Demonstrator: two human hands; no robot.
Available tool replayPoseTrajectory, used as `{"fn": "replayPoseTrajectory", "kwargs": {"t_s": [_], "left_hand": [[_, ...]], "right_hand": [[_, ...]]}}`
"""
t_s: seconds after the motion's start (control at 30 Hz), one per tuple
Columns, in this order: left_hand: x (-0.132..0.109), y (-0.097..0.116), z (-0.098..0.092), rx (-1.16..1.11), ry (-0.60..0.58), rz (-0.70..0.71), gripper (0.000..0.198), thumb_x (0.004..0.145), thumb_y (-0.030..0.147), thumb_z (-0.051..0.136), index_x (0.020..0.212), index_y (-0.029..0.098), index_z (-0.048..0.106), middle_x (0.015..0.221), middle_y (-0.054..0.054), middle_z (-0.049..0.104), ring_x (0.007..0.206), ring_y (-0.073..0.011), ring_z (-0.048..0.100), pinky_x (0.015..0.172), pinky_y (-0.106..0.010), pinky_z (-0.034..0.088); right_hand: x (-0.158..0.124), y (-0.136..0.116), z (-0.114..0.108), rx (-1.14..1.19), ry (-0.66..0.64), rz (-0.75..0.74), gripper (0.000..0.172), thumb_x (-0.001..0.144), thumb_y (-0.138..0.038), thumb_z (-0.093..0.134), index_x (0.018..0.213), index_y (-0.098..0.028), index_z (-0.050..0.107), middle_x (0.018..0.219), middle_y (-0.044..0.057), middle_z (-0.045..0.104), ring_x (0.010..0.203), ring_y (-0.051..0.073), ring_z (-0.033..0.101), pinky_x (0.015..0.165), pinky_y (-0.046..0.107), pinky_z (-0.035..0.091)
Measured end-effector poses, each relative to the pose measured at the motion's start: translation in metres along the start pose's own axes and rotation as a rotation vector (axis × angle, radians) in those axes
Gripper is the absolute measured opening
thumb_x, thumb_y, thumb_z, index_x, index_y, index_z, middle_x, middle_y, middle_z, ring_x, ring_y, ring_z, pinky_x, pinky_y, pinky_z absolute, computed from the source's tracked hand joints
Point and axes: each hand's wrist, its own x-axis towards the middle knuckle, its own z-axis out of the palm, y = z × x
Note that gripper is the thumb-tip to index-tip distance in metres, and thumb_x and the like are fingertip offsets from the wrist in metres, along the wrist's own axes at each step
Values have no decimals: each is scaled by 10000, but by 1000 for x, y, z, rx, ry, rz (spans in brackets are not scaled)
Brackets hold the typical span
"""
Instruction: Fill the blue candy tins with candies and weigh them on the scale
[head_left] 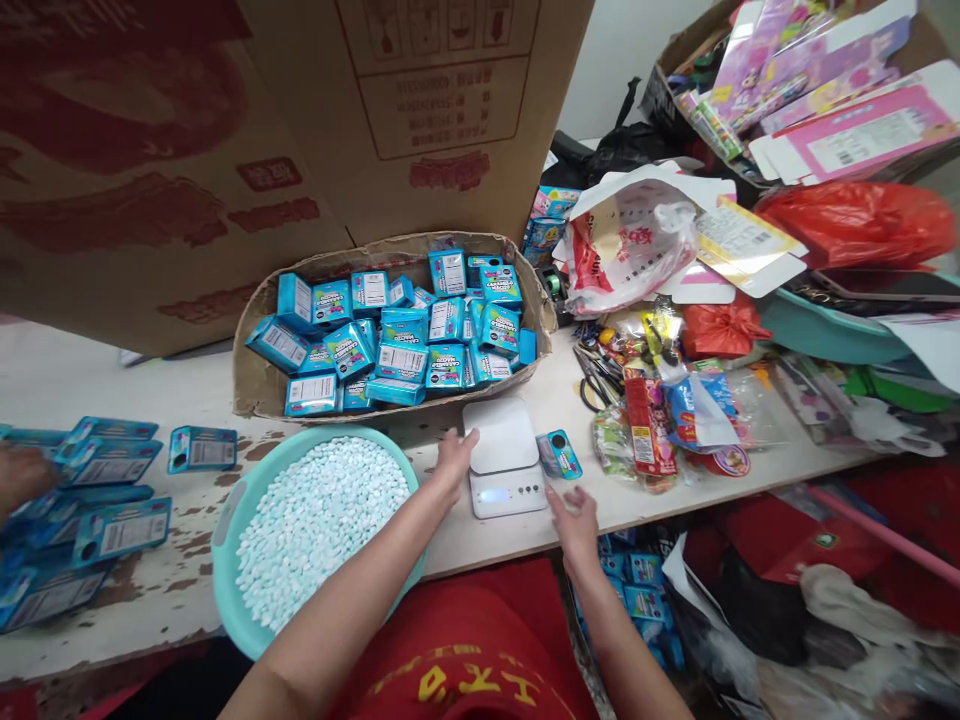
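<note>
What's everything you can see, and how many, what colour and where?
Table: one, white, middle
Scale: one, white and grey, between the hands
Basin: one, mint, left of scale
Pellets: countless, pale mint, in that basin
Tray: one, brown, behind scale
Small boxes: many, blue, in tray, far left, below table
Lone boxes: two, blue, beside scale and basin
Carton: one, brown, behind tray
Scissors: one pair seen, dark, right of tray
Packets: many, mixed colours, right of scale
Printed cardboard: several, pink and purple, upper right
Bags, other clutter: uncountable, mixed colours, right side
Other person's hand: one, blurred, far left
Left hand: one, bare, scale's left edge
Right hand: one, bare, scale's front right
</note>
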Motion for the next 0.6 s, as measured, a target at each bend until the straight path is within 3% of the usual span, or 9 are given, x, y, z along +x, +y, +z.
{"fn": "replayPoseTrajectory", "kwargs": {"t_s": [0.07, 0.13, 0.2, 0.27, 0.33, 0.4, 0.47, 0.53, 0.6], "left_hand": [[-17, 16, -29, -14, 69, 112, 589, 785, 466, 571, 1286, 176, 465, 1317, -166, 494, 1136, -266, 534, 955, -410, 422], [-32, 26, -75, -10, 195, 312, 469, 797, 449, 565, 1196, 204, 547, 1228, -107, 572, 1074, -224, 568, 945, -380, 439], [-42, 26, -130, 116, 447, 434, 397, 813, 449, 535, 1095, 179, 606, 1115, -99, 625, 1038, -219, 580, 968, -383, 422], [-48, 14, -187, 377, 724, 396, 408, 823, 440, 498, 1085, 150, 617, 1108, -124, 622, 1094, -254, 544, 1018, -421, 367], [-53, -6, -237, 648, 859, 187, 461, 823, 445, 479, 1148, 139, 594, 1216, -165, 564, 1219, -324, 439, 1049, -492, 294], [-55, -28, -274, 750, 800, -47, 499, 835, 467, 440, 1175, 127, 576, 1247, -192, 541, 1233, -358, 416, 1020, -507, 312], [-54, -47, -297, 731, 661, -194, 506, 838, 497, 405, 1138, 132, 586, 1157, -184, 596, 1154, -357, 485, 954, -479, 376], [-49, -59, -308, 685, 584, -236, 492, 811, 535, 415, 1048, 151, 610, 1009, -147, 654, 1039, -342, 550, 881, -449, 423], [-45, -66, -312, 663, 611, -236, 489, 769, 572, 446, 969, 162, 620, 935, -125, 667, 982, -337, 568, 845, -439, 438]], "right_hand": [[10, -15, -3, -11, 42, -104, 945, 530, -577, 750, 1283, -118, 411, 1240, 196, 463, 948, 256, 584, 731, 368, 526], [20, -28, -1, -13, 27, -207, 872, 518, -533, 774, 1246, -153, 479, 1247, 154, 473, 1033, 259, 544, 834, 380, 490], [28, -39, 1, -10, -10, -270, 728, 508, -518, 777, 1108, -151, 587, 1104, 108, 569, 994, 254, 555, 878, 402, 462], [31, -48, 1, 2, -11, -290, 662, 504, -528, 767, 1015, -131, 624, 949, 81, 617, 891, 242, 578, 882, 434, 452], [30, -56, -6, 21, 40, -295, 688, 527, -549, 747, 1040, -111, 609, 907, 82, 625, 840, 235, 581, 873, 449, 449], [20, -63, -19, 48, 132, -307, 693, 564, -566, 725, 1066, -106, 590, 920, 94, 627, 837, 233, 580, 864, 439, 451], [4, -71, -31, 72, 166, -319, 639, 591, -573, 714, 1031, -123, 599, 905, 88, 639, 820, 225, 584, 836, 409, 467], [-21, -78, -36, 60, 35, -308, 569, 596, -557, 728, 970, -142, 621, 855, 74, 655, 778, 219, 597, 790, 379, 490], [-49, -81, -28, 34, -267, -285, 522, 600, -518, 749, 961, -157, 640, 858, 76, 668, 782, 227, 616, 766, 364, 507]]}}
